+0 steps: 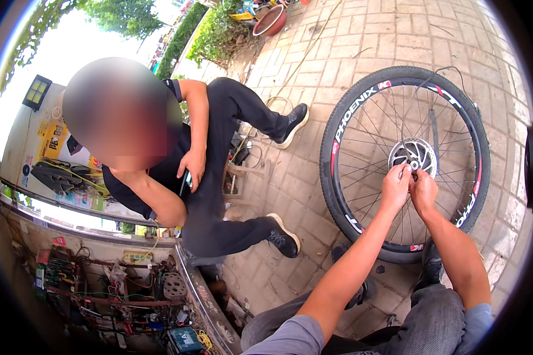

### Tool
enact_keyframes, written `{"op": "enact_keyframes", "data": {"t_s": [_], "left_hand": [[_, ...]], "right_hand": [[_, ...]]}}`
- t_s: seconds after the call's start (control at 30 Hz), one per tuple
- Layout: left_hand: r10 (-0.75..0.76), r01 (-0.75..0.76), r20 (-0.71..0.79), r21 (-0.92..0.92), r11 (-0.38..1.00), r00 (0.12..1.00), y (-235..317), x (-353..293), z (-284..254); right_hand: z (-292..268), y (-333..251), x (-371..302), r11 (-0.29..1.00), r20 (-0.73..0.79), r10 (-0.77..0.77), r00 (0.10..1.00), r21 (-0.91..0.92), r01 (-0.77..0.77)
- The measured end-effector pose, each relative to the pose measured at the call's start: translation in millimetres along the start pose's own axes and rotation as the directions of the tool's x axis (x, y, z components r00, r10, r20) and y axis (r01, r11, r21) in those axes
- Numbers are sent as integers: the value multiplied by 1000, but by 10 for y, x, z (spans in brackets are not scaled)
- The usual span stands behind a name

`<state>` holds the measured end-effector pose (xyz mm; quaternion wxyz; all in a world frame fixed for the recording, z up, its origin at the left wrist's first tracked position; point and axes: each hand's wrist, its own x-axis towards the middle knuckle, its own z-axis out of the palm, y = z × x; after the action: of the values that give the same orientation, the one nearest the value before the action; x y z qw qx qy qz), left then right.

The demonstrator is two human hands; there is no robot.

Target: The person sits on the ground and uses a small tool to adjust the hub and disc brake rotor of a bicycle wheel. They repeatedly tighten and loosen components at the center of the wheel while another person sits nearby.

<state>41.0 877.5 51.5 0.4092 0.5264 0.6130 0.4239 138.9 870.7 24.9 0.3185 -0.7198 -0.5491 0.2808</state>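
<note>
A bicycle wheel point(361, 106) with a black tyre, thin spokes and a silver brake disc point(419, 152) at the hub stands upright on the brick paving in front of me. My left hand point(395, 186) pinches a small part or tool at the hub just below the disc. My right hand point(423, 190) is closed beside it, fingers against the same spot at the hub. Both hands touch each other. What each holds is too small to make out.
A person in black clothes and black shoes point(219, 171) sits to my left, a phone in one hand. A cluttered tool box point(118, 290) with several tools lies at the lower left. A red bowl point(270, 21) and bushes are at the far top.
</note>
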Motion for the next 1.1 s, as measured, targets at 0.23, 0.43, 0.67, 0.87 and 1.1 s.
{"op": "enact_keyframes", "data": {"t_s": [0.23,0.43,0.67,0.87,1.1], "left_hand": [[133,-135,32,116,984,991,162,-51,-16],[333,-342,78,185,921,940,473,-64,39],[45,-72,227,111,991,973,253,-496,30],[286,-349,306,173,921,908,627,-964,583],[-16,56,214,-181,982,977,680,-793,318]], "right_hand": [[167,112,-18,998,-40,-15,999,62,17],[-91,62,40,938,-77,-11,997,344,37],[-374,439,-200,827,-5,-548,836,-152,541],[-858,748,-449,933,-24,-307,951,-205,296],[-1578,1630,-797,883,-148,451,880,-66,-464]]}}
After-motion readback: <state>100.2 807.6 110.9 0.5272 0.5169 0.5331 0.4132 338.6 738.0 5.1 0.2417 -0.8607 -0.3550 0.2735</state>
